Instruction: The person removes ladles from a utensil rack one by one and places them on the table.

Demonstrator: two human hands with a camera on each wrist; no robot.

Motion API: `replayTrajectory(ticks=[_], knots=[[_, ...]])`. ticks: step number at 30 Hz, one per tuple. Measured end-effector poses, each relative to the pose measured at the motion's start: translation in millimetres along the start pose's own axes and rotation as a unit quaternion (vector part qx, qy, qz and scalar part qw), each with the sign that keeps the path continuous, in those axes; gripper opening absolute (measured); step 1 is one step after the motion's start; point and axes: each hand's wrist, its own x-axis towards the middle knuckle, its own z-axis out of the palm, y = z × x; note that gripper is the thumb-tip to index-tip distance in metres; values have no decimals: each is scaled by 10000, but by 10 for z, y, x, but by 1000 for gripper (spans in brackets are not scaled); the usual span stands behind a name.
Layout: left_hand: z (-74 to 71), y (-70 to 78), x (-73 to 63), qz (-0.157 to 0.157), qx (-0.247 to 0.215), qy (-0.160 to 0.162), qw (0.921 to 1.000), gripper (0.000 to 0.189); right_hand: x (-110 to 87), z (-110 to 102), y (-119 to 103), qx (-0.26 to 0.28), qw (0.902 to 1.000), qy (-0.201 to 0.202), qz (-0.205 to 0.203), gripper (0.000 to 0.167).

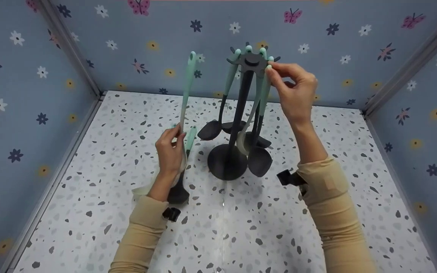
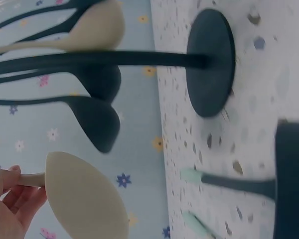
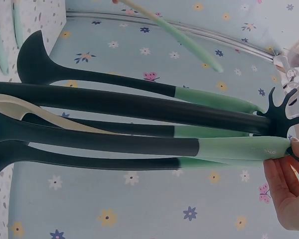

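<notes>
A black utensil stand (image 1: 227,162) with a hooked top stands upright on the speckled table. Several mint-handled utensils hang around it, most with black heads and one with a cream head (image 2: 97,25). My right hand (image 1: 298,91) is at the stand's top right, thumb and fingers pinching the mint handle end of a black-headed spoon (image 3: 244,147) at a hook. Left of the stand, my left hand (image 1: 170,149) grips the cream shaft of a mint-handled cooking spoon (image 1: 189,76), handle upward. Its broad cream head (image 2: 84,199) points down, mostly hidden behind the hand in the head view.
On the table under my left forearm lies a black-headed utensil (image 1: 178,194) with a mint handle. A pale cream piece (image 1: 140,190) shows beside it, partly covered by the arm. Blue flowered panels (image 1: 218,34) enclose the table at the back and both sides.
</notes>
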Motion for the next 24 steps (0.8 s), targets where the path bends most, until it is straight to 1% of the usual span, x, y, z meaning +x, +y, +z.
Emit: replayTrajectory(ticks=[4, 9, 12, 18, 22, 24], knots=[[-152, -116, 45, -305, 533, -290, 9977, 25, 2, -1, -11, 50, 10000, -4, 41, 14], [-319, -269, 88, -548, 1193, -586, 9896, 25, 0, 2, -33, 35, 9997, 68, 228, 13], [-404, -361, 102, -663, 1560, -749, 9827, 25, 2, 2, -31, 32, 9998, 55, 183, 13], [-552, -553, 103, -1118, 2033, -1051, 9670, 22, 5, -3, -16, 46, 10000, -10, 31, 13], [-629, -680, 99, -1317, 2367, -1224, 9548, 20, 4, -1, -13, 40, 10000, 11, 72, 13], [-663, -734, 100, -1427, 2553, -1303, 9473, 19, 3, 0, -9, 26, 10000, 6, 59, 13]])
